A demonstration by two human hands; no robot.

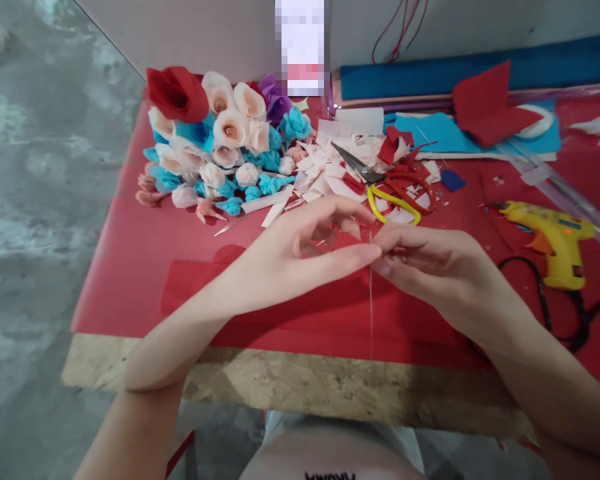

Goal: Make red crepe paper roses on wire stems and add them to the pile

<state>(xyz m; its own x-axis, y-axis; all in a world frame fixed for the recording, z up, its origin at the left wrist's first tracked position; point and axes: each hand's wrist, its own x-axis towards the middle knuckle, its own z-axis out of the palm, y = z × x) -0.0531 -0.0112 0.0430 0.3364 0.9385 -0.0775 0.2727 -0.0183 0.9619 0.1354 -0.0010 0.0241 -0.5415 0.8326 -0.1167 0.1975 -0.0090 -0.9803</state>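
My left hand [300, 257] and my right hand [433, 267] meet above the front of the table, fingertips touching. Between them is a thin wire [371, 313], pinched near its upper end; the rest hangs straight down towards the table's edge. My left thumb presses against it while the other left fingers arch over. The right thumb and forefinger close on it from the other side. Whatever is at the wire's top is mostly hidden by fingers. Red crepe paper [190, 287] lies flat beneath both hands.
Paper flowers [230, 130] crowd the back left. Scissors [373, 177] with yellow and red handles rest on paper scraps [320, 170] just beyond my hands. A yellow glue gun [555, 233] lies right, its black cord near my right forearm. Blue paper [430, 133] and a roll of tape [543, 120] sit behind.
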